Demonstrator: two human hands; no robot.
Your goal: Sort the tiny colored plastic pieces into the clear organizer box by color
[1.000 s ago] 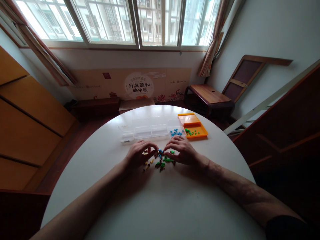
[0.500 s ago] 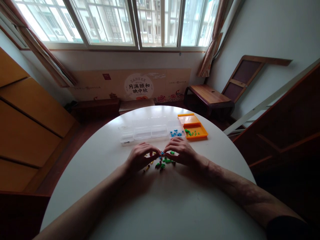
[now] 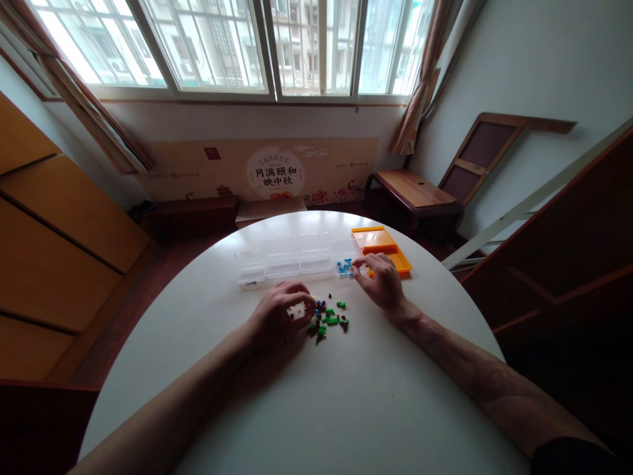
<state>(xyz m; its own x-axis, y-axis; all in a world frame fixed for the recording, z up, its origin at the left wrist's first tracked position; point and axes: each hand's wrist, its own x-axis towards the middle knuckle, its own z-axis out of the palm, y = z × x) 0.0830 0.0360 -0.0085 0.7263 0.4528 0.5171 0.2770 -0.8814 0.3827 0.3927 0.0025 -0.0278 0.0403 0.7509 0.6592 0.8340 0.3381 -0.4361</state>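
At the bottom edge, the left forearm (image 3: 173,402) and a black sleeve (image 3: 568,456) at the right arm are cut off by the frame, and the near rim of the white counter (image 3: 316,409) is lost there as well. Farther in, a loose heap of small pieces (image 3: 332,320), mostly green and brown, is spread near the middle of the counter. Its left side is partly covered by the left hand (image 3: 283,309), whose fingers are curled over it; a few yellow bits (image 3: 299,310) can be glimpsed between thumb and fingers, but whether any piece is gripped cannot be told. The right hand (image 3: 380,280) is held beyond the heap, with its thumb and bent fingers at the right end compartment of a clear box (image 3: 316,259). Blue pieces (image 3: 342,267) are seen in that compartment, partly screened by the fingertips; whether one is pinched, or the hand is unloaded, cannot be made out. The box's walls are hard to trace against the white surface. Just beside it, an orange tray (image 3: 403,260) is half hidden behind the right hand, so most of its nearer section cannot be seen. Past the counter, a wooden stool (image 3: 415,187) and a printed cardboard panel (image 3: 178,158) are shown, the panel's smallest lettering being unreadable. Farthest off, the barred window (image 3: 217,46) is cropped by the top edge.
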